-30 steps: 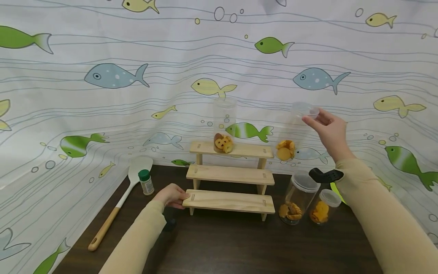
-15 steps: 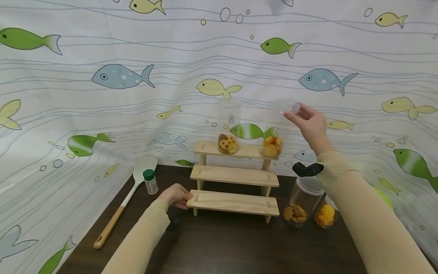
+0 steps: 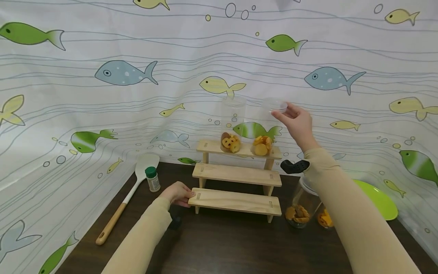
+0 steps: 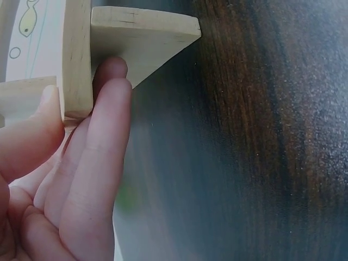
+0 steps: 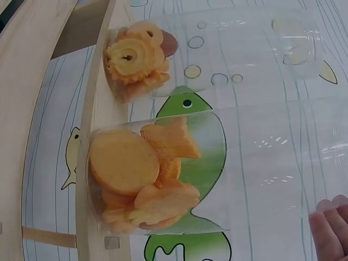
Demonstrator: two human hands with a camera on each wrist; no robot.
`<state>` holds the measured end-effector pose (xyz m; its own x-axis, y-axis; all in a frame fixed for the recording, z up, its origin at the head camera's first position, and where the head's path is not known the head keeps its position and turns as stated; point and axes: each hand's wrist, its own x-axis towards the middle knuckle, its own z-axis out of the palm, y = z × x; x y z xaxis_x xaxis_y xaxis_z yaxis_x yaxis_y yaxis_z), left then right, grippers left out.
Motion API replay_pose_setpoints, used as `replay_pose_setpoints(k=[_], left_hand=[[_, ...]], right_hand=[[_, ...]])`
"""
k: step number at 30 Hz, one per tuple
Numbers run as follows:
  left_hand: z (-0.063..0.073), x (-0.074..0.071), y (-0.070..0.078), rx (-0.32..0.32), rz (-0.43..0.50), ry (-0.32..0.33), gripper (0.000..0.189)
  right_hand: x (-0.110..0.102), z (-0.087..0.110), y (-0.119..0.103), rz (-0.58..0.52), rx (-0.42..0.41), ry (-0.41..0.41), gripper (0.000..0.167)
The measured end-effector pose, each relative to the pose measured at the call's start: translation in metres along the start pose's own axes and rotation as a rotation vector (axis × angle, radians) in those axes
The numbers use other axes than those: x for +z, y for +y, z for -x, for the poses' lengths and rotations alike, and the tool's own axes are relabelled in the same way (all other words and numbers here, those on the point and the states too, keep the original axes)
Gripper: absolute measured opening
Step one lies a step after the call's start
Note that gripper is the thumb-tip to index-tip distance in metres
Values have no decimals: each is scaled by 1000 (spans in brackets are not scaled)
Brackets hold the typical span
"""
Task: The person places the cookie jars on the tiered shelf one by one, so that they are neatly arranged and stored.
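Note:
My right hand (image 3: 297, 123) grips the lid (image 3: 275, 104) of a tall clear jar (image 5: 255, 168) with cookies (image 3: 262, 146) in its bottom. That jar is upright, its base at the top shelf (image 3: 249, 151) of a three-step wooden stand (image 3: 236, 173); only fingertips of this hand show in the right wrist view. To its left on the same shelf stands another clear jar (image 3: 232, 121), holding cookies of several shapes. My left hand (image 3: 176, 193) pinches the left end of the bottom shelf (image 4: 78, 60), thumb on top and fingers underneath.
Right of the stand are a lidded cookie jar (image 3: 301, 205) and a smaller jar (image 3: 325, 219), partly behind my right arm. A green plate (image 3: 378, 201) lies farther right. A green-capped shaker (image 3: 152, 179) and a wooden-handled spatula (image 3: 119, 211) are at left.
My right hand has carried its jar leftward and slightly down, from beside the stand to the right part of the top shelf. My left hand keeps its hold on the bottom shelf.

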<state>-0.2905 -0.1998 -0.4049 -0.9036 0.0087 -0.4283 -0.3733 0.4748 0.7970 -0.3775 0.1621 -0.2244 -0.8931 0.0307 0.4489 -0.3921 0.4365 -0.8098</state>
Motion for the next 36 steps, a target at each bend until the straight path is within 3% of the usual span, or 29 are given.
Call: replay_pose_setpoints(k=[13,28,36], left_hand=[[2,1,1,-7,-5,8,27],[2,-1,3,-4,-18,3,27],[3,-1,3,-11,-24,4,28]], right_hand=[[6,-5,2,-16,16,-2,84],[5,-10,-6,42,58,-109,92],[-2,-8,-5,30,43,-149,85]])
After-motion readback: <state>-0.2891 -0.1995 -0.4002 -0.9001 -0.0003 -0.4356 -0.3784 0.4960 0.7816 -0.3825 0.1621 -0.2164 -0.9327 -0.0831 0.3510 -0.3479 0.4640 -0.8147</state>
